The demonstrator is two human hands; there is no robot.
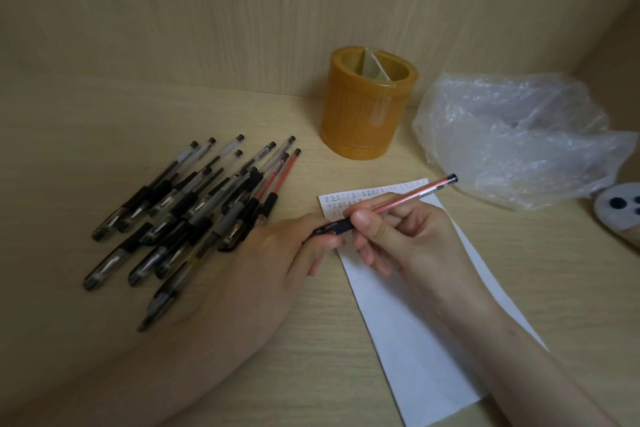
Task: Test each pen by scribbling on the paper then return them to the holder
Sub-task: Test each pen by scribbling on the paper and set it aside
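Inspector: Forearms enter at the lower edge. State each grip.

Technician: Left hand (287,246) pinches the black end of the red pen (415,196). Right hand (408,239) is closed round its barrel, thumb on top. The pen lies slantwise above the upper part of the paper (415,340). Whether the cap is on or coming off, I cannot tell.

Inspector: Progress?

Technician: By my judgement, testing is under way and the return step is not yet begun. The top strip of the paper carries rows of marks; the rest is blank. The pile of pens (194,204), mostly black-gripped with a few red barrels, lies on the counter (104,114) to the left. The amber holder (367,107) stands behind the paper, and no pen shows above its rim. Tested and untested pens cannot be told apart.

Inspector: Legible text?

Technician: The rows repeat the character 正. Print on the pens is too small to read.

Inspector: Surroundings?

Technician: A crumpled clear plastic bag (519,142) lies right of the holder. A white round object (620,208) with dark spots sits at the right edge.
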